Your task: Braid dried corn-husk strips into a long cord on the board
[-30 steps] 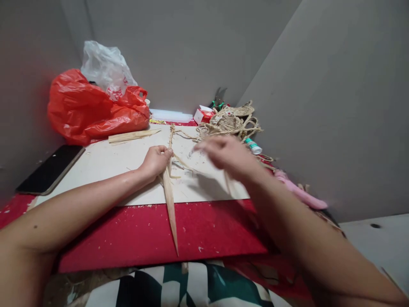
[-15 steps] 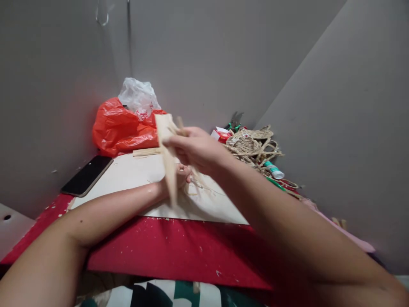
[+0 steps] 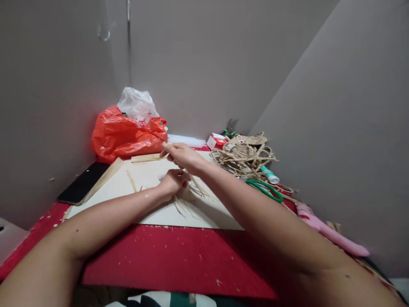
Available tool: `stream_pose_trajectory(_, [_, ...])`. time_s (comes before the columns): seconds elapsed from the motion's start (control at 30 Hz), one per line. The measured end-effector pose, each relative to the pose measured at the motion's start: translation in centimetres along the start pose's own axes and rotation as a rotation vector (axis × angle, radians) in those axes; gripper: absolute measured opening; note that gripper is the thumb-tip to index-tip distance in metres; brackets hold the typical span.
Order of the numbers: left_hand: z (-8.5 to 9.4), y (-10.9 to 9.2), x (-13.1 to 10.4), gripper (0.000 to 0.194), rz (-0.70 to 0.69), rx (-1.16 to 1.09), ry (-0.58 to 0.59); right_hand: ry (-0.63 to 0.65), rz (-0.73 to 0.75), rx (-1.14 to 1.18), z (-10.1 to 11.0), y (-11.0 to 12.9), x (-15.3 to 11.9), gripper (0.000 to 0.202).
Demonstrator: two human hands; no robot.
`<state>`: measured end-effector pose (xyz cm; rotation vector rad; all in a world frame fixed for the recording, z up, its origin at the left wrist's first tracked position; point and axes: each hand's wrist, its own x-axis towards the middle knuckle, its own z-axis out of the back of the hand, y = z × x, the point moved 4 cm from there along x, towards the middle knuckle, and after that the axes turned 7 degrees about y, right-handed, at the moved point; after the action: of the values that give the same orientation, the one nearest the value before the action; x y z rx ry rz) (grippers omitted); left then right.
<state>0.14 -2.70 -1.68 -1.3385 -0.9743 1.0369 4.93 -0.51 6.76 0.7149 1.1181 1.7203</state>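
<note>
My left hand (image 3: 175,182) is closed low over the white board (image 3: 150,213), with pale dry strips (image 3: 198,186) sticking out around its fingers. Just above and beyond it, my right hand (image 3: 182,155) has its fingers pressed together; what they pinch, if anything, is too small to name. A wide pale strip (image 3: 105,178) lies at the board's left side, along the black phone (image 3: 79,183). Another flat strip (image 3: 147,158) rests at the board's back edge. Thin shreds lie below my left hand.
Orange bag (image 3: 124,136) and clear bag (image 3: 138,104) stand at the back left. On the right are coiled twine (image 3: 241,153), green-handled scissors (image 3: 265,189), a glue stick (image 3: 269,175) and a pink glue gun (image 3: 332,232). Red cloth (image 3: 172,256) covers the front.
The wide strip that was in my right hand now lies at the left beside the phone. My right hand has moved lower and slightly left. The view has shifted a little.
</note>
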Motion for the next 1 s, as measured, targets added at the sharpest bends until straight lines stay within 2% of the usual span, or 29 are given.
stream_pose_trajectory(0.13, [-0.9,0.9,0.4,0.016,0.148,-0.199,0.236,-0.112,-0.051,0.155,4.9,-2.4,-3.2,0.032])
stream_pose_trajectory(0.27, [-0.7,0.3,0.6,0.010,0.178,-0.329,0.315,-0.155,-0.084,0.243,7.1,-5.1,-5.8,0.015])
stream_pose_trajectory(0.4, [-0.6,0.1,0.8,0.011,0.201,-0.324,0.335,-0.143,-0.049,0.325,6.5,-7.5,-7.3,0.014])
stream_pose_trajectory(0.53, [-0.6,0.0,0.9,0.013,0.216,-0.303,0.350,-0.209,-0.031,0.398,5.8,-9.0,-7.9,0.016])
stream_pose_trajectory(0.63, [-0.6,-0.1,1.0,0.014,0.222,-0.295,0.361,-0.255,0.022,0.357,6.6,-9.1,-8.1,0.016])
stream_pose_trajectory(0.77, [-0.7,-0.2,1.1,0.016,0.229,-0.264,0.362,-0.290,0.102,0.306,8.3,-7.9,-8.8,0.018])
stream_pose_trajectory(0.83, [-0.7,-0.2,1.1,0.015,0.238,-0.257,0.363,-0.240,0.078,0.367,8.3,-7.3,-8.9,0.019])
stream_pose_trajectory(1.0, [-1.0,-0.4,1.0,0.014,0.237,-0.262,0.372,0.048,-0.063,0.432,6.0,-7.2,-7.6,0.017])
